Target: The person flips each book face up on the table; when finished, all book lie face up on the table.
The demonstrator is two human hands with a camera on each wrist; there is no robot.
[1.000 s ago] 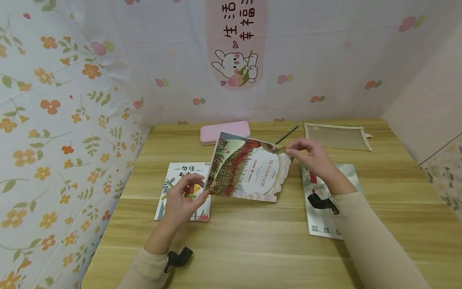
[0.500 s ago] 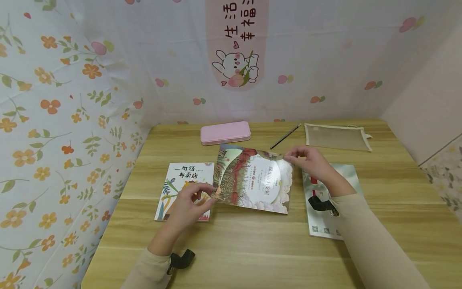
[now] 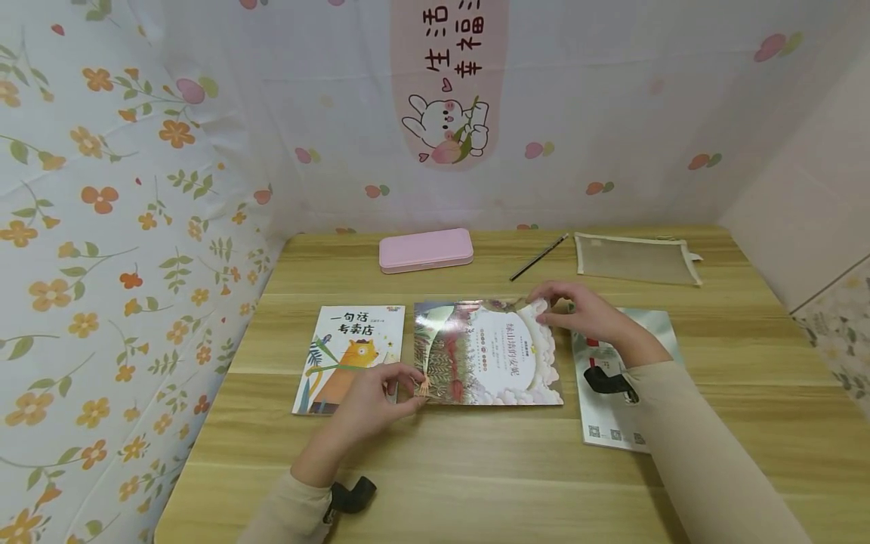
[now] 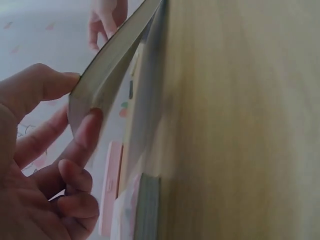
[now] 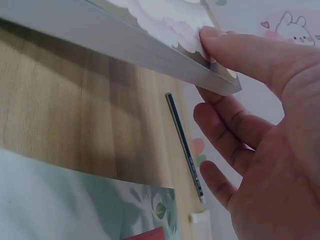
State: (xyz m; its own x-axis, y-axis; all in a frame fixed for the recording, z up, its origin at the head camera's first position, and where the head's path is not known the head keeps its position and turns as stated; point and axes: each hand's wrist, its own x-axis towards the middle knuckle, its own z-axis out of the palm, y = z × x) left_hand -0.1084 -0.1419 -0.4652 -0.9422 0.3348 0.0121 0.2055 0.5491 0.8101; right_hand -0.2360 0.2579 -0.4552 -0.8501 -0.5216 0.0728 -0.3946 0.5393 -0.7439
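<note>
A picture book (image 3: 485, 355) with a white oval title panel and scalloped cloud shapes lies sideways, low over the middle of the table. My left hand (image 3: 377, 397) pinches its near left corner; in the left wrist view the thumb is on one face of the book (image 4: 107, 62) and fingers are on the other. At the far right corner, my right hand (image 3: 587, 313) pinches it too, thumb on the cover and fingers underneath in the right wrist view. There, the book's page edge (image 5: 125, 57) shows above the wood with a shadow below.
Left of the held book lies a book with an orange cat cover (image 3: 350, 355). A pale green book (image 3: 621, 408) lies partly under my right forearm. Behind are a pink pencil case (image 3: 426, 251), a pencil (image 3: 539, 257) and a mesh zip pouch (image 3: 635, 259).
Both hands have lowered the picture book toward the table and nearer to me. It has gone from tilted to nearly level and square, uncovering the pencil and the cat book.
</note>
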